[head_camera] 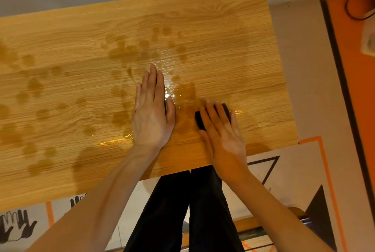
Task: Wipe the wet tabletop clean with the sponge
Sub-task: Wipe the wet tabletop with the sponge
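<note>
A wooden tabletop (223, 49) fills most of the view, with several dark wet patches (125, 53) across its left and middle and a shiny puddle between my hands. My left hand (152, 113) lies flat on the wood, fingers straight and together. Just to its right, my right hand (221, 132) presses straight fingers down on a dark sponge (199, 120). Only the sponge's left end and far corner show from under the fingers. A wet smear lies to the left of the sponge.
The table's near edge (182, 170) runs just above my legs in black trousers (182, 211). Patterned floor mats (294, 170) lie to the right and below. An orange floor strip with a black cable (353, 8) sits at the far right.
</note>
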### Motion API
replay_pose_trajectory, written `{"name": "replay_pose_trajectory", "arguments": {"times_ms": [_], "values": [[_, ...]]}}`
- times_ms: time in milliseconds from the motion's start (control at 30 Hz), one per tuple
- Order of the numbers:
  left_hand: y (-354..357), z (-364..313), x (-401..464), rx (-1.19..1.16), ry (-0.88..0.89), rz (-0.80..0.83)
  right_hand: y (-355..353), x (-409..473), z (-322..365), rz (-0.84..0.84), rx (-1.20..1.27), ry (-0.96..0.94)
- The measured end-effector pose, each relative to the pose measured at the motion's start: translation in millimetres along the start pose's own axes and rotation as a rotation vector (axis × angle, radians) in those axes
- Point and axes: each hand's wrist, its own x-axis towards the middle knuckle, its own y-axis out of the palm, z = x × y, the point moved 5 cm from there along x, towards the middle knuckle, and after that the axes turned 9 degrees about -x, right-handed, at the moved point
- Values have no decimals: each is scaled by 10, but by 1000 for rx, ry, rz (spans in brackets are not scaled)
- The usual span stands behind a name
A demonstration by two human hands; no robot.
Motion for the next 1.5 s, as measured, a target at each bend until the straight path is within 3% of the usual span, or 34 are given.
{"name": "replay_pose_trajectory", "arguments": {"times_ms": [100,267,500,600,733,967,1033,1200,1400,1500], "values": [[-1,-3,16,4,4,0,35,365,-44,-10,-97,-32],[1,-14,-13,31,2,-7,107,1028,-167,-60,-107,164],[-8,-39,-7,38,-12,-3,49,-54,-70,74,-93,18],[-20,-46,12,45,-22,-3,77,428,-298,54,-170,25],[-20,-54,-13,87,-27,13,75,977,-635,2,-16,140],[-22,-64,-10,78,-28,-10,-50,-312,-811,71,-33,-36],[-24,-65,-4,79,-44,-10,-38,-2,-934,72,-94,-57],[-19,-60,-18,83,-50,-7,-51,947,-1307,4,57,145],[-33,-70,-3,77,-56,-4,-119,-205,-1393,101,-99,91],[-40,-67,18,73,-48,-6,-97,-262,-1402,71,-47,164]]}}
